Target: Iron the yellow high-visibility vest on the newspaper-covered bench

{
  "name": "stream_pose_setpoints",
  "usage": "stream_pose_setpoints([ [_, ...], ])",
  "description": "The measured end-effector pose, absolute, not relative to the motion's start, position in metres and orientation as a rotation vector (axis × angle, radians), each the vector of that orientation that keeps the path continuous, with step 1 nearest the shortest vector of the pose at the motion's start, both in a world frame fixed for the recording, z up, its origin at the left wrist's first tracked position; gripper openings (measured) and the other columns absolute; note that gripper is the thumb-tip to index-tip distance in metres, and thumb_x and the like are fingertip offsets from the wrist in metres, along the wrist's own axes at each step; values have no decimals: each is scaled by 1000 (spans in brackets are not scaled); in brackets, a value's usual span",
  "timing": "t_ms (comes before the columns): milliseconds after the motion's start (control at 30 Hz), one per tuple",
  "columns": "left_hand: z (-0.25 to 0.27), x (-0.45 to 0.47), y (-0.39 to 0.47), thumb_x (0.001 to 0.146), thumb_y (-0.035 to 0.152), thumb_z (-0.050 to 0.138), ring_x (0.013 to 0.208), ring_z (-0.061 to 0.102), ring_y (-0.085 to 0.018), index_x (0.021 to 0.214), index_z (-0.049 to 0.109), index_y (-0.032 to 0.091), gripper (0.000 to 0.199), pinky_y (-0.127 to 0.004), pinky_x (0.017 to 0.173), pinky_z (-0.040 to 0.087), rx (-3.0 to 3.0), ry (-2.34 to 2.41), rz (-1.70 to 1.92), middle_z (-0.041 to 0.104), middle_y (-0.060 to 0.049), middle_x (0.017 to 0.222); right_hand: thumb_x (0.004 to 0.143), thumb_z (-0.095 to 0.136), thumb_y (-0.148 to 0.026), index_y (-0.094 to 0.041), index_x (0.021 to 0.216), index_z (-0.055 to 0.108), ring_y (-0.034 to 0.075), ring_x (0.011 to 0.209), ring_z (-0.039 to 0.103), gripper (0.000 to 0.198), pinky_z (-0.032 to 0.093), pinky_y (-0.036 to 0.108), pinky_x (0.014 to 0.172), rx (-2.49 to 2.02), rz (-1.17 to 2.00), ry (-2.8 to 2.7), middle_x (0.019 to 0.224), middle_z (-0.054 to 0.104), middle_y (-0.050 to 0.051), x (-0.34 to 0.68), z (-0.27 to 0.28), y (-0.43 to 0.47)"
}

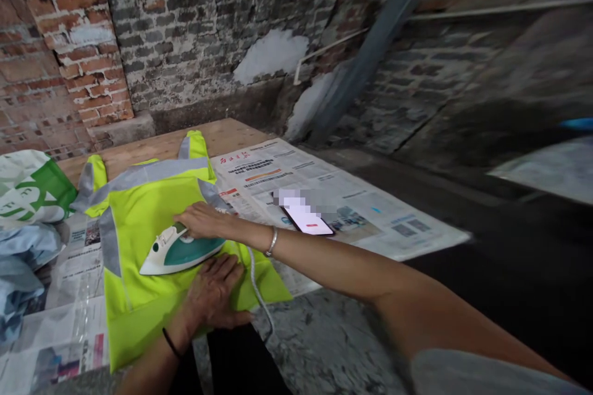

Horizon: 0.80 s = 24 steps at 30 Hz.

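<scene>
A neon yellow safety vest (148, 210) with grey reflective bands lies spread on the table. My right hand (202, 220) is wrapped round the handle of a white and teal iron (188, 253), whose soleplate rests on the vest with its tip pointing left. From the iron's rear a pale cord (256, 287) hangs down over the table's front edge. Just below the iron, my left hand (220, 290) lies flat on the lower part of the vest, fingers stretched out and holding nothing.
Newspaper sheets (393, 213) cover the wooden table (231, 131). A phone (303, 216) with a lit screen lies right of the vest. At the left are a green and white bag (37, 188) and crumpled light blue cloth (23, 271). Brick walls (171, 31) stand behind.
</scene>
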<state>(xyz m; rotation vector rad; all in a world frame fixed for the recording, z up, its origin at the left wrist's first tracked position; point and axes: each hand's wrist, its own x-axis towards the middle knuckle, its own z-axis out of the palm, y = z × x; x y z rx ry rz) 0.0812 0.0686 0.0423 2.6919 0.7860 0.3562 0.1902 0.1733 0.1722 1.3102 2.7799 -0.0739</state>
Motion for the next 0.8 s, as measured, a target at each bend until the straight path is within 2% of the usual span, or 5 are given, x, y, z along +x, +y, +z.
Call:
stream_pose_setpoints([
  [200, 47, 82, 66, 79, 64, 71, 152, 31, -32, 154, 37, 15, 96, -49, 125, 25, 2675, 797, 388, 37, -16, 161, 91, 68, -38, -22, 128, 69, 31, 108, 68, 41, 49, 33, 83, 1515, -33, 2761, 111, 74, 13, 179, 171, 223],
  [333, 52, 83, 64, 79, 62, 73, 152, 31, -30, 153, 39, 17, 93, -46, 127, 23, 2623, 808, 404, 38, -13, 161, 90, 66, -34, -19, 125, 70, 32, 111, 67, 38, 50, 34, 87, 1672, 18, 2732, 117, 72, 15, 171, 169, 282],
  [533, 52, 83, 64, 85, 69, 63, 153, 27, -31, 154, 38, 15, 91, -48, 128, 17, 2586, 789, 380, 36, -14, 162, 91, 65, -31, -13, 129, 68, 32, 120, 62, 42, 48, 35, 96, 1849, 35, 2687, 124, 68, 20, 165, 168, 333],
  [800, 52, 82, 65, 80, 65, 71, 151, 32, -31, 152, 42, 16, 92, -46, 127, 22, 2610, 808, 395, 39, -15, 160, 85, 73, -37, -22, 119, 74, 27, 111, 67, 37, 48, 27, 80, 1520, -141, 2730, 115, 74, 10, 170, 181, 281],
])
